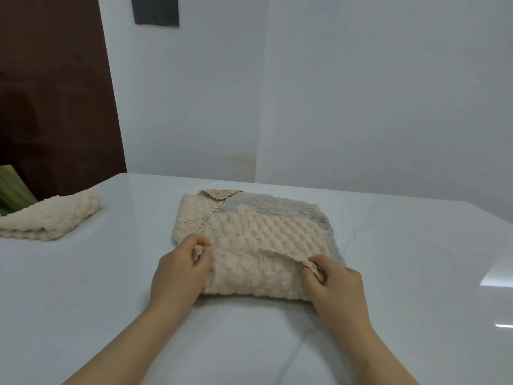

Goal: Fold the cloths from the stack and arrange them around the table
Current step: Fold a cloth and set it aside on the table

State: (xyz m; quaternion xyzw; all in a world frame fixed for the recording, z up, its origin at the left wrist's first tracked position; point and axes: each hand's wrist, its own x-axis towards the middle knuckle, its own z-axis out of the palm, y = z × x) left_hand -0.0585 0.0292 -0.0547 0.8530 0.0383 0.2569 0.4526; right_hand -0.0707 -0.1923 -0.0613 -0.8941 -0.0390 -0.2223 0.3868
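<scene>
A stack of fluffy cloths lies in the middle of the white table (402, 245). The top one is a beige cloth (258, 245); a grey cloth (277, 208) shows beneath it at the back and right. My left hand (181, 269) pinches the beige cloth's near left corner. On the near right, my right hand (331, 283) pinches the edge of that cloth, and this edge is lifted and turned over. A folded beige cloth (52, 216) rests at the table's far left edge.
A white wall stands right behind the table. A dark brown panel (55, 93) rises at the left, with something green (14, 190) below it past the table corner. Bare tabletop spreads to the right and in front of the stack.
</scene>
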